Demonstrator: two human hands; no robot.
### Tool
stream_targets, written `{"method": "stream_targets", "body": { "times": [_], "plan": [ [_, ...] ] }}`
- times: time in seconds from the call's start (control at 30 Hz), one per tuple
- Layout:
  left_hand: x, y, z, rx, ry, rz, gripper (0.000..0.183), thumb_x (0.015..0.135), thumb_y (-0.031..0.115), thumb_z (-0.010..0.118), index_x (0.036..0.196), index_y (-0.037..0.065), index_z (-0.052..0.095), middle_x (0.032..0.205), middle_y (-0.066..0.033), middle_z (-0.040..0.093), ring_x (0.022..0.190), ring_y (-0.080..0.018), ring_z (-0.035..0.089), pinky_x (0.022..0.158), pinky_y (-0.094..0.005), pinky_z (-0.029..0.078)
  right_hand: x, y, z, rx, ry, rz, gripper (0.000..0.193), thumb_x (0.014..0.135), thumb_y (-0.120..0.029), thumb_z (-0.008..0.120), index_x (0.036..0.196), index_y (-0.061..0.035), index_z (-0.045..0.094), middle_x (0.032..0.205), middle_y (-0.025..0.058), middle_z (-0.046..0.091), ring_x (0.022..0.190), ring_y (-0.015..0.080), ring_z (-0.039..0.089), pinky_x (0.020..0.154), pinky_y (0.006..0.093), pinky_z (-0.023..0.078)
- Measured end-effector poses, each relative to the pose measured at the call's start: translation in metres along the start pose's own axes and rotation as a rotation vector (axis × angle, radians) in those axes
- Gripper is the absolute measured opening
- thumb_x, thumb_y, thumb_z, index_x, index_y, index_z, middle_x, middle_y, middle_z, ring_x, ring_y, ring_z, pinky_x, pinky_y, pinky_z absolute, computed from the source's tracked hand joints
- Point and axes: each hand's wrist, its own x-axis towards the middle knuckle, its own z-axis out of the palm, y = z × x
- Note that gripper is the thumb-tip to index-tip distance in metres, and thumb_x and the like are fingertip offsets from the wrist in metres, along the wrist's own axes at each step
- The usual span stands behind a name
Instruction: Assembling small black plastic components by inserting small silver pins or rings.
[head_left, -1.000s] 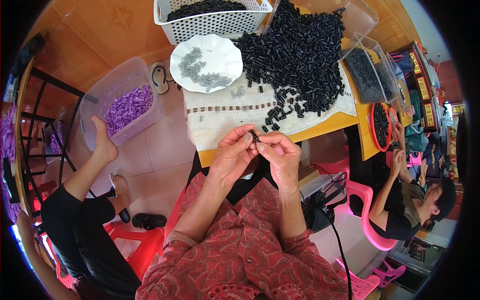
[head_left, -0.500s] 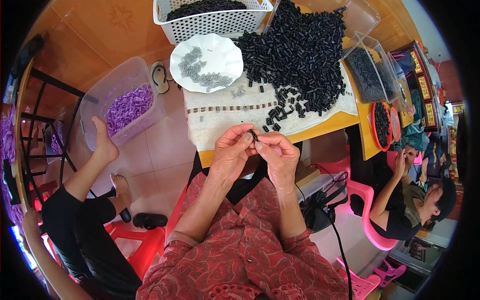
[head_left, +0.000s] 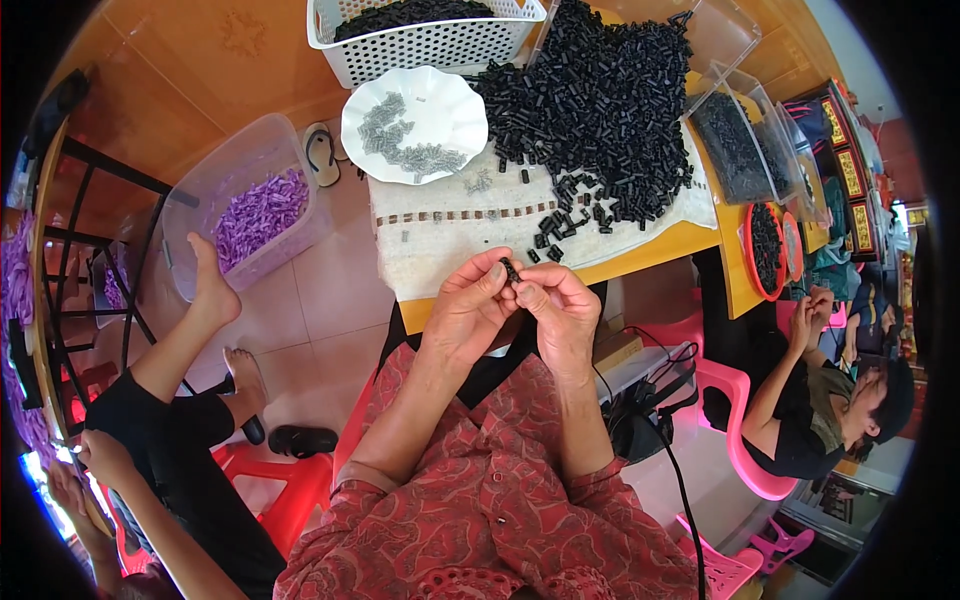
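Between the fingertips of both my hands is a small black plastic piece [head_left: 511, 271], held just off the table's near edge. My left hand [head_left: 467, 302] pinches it with thumb and forefinger, and my right hand [head_left: 558, 315] closes on its other side. A large heap of similar black pieces [head_left: 600, 110] covers the far right of the white cloth [head_left: 420, 262], with several loose ones [head_left: 548, 240] at its near end. A white scalloped plate [head_left: 455, 105] beyond my left hand carries small clear pieces [head_left: 395, 140].
A white perforated basket [head_left: 420, 58] of black pieces stands behind the plate. Clear boxes [head_left: 740, 140] and a red bowl [head_left: 763, 255] sit rightward. At left, a clear tub [head_left: 262, 210] holds purple pieces. Co-workers sit on both sides; a black cable [head_left: 683, 500] hangs at my right.
Both my hands stay nearly in place, with slight finger movement around the black piece. At lower left, the co-worker's arms have shifted and a second hand now shows.
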Motion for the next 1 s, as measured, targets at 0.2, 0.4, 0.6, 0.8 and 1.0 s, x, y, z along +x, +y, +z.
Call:
{"method": "stream_targets", "body": {
  "times": [0.2,0.4,0.6,0.8,1.0],
  "plan": [
    [-0.001,-0.001,0.001,-0.024,0.038,-0.016,0.024,0.092,0.007,0.062,0.116,0.003,0.063,0.102,-0.0094,0.067,0.080,-0.0129,0.063,0.074,-0.0267,0.053,-0.001,0.000,0.003,0.008,0.009,-0.021,0.011,0.088,0.005,0.065,0.099,0.0051,0.063,0.095,0.0102,0.065,0.084,0.0142,0.065,0.073,0.0252,0.054],
    [-0.002,-0.001,0.003,-0.044,0.013,-0.018,0.024,0.093,0.006,0.061,0.117,0.003,0.063,0.105,-0.0107,0.067,0.083,-0.0134,0.063,0.076,-0.0272,0.053,-0.001,-0.002,0.006,-0.030,0.026,-0.058,0.009,0.088,0.006,0.064,0.097,0.0052,0.063,0.094,0.0098,0.064,0.082,0.0138,0.064,0.073,0.0247,0.054],
    [-0.003,-0.003,0.002,-0.027,-0.011,0.011,0.025,0.093,0.005,0.061,0.117,0.003,0.063,0.106,-0.0111,0.067,0.086,-0.0147,0.063,0.078,-0.0273,0.053,-0.004,-0.002,0.010,-0.087,0.030,-0.131,0.007,0.088,0.007,0.063,0.095,0.0050,0.062,0.094,0.0098,0.063,0.082,0.0128,0.063,0.074,0.0241,0.053],
    [-0.003,-0.004,0.001,-0.019,-0.014,0.017,0.025,0.092,0.005,0.062,0.117,0.003,0.063,0.107,-0.0118,0.068,0.088,-0.0149,0.063,0.079,-0.0274,0.052,-0.007,0.003,0.014,-0.300,0.081,-0.294,0.006,0.087,0.006,0.065,0.093,0.0046,0.062,0.093,0.0107,0.063,0.081,0.0125,0.063,0.073,0.0234,0.053],
    [-0.003,-0.004,0.000,0.000,-0.022,0.040,0.026,0.091,0.005,0.064,0.117,0.003,0.063,0.106,-0.0119,0.068,0.091,-0.0161,0.064,0.079,-0.0282,0.052,-0.005,0.000,0.016,-0.530,0.112,-0.411,0.009,0.085,0.003,0.070,0.090,0.0031,0.063,0.089,0.0110,0.065,0.076,0.0121,0.063,0.067,0.0231,0.052]
  ]
}}
